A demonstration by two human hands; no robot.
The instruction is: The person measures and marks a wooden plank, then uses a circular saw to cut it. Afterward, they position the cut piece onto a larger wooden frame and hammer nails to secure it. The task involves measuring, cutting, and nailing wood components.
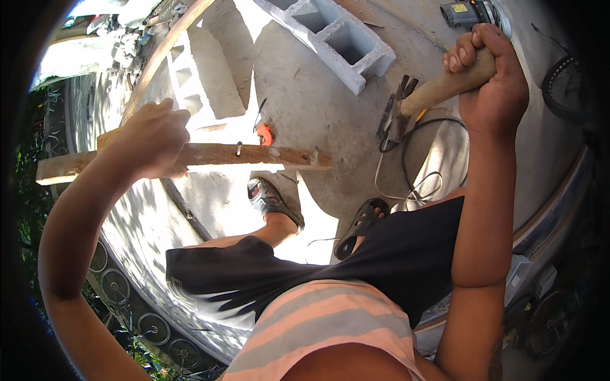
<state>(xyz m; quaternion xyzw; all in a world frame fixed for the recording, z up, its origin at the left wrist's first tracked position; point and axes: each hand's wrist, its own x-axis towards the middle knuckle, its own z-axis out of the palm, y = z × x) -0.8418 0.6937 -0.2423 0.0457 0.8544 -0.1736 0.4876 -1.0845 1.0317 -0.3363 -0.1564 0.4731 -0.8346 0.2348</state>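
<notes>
My left hand [149, 140] is closed around a wooden plank [286, 156] that lies crosswise in front of me. A nail [239, 148] stands up out of the plank, to the right of that hand. My right hand [492, 79] is raised at the upper right, its fingers wrapped around the thick wooden handle of a hammer [448, 86]. The metal head [398, 124] points left and down, apart from the plank and nail. A second, long piece of wood [162, 54] runs from under my left hand toward the far side.
Hollow concrete blocks [372, 54] stand on the concrete floor [286, 82] beyond the plank. Near its far edge lies an orange object [265, 134], perhaps a tape measure. A power tool [467, 14] and a loose cable [413, 171] are at right. Bicycle wheels [154, 328] show lower left.
</notes>
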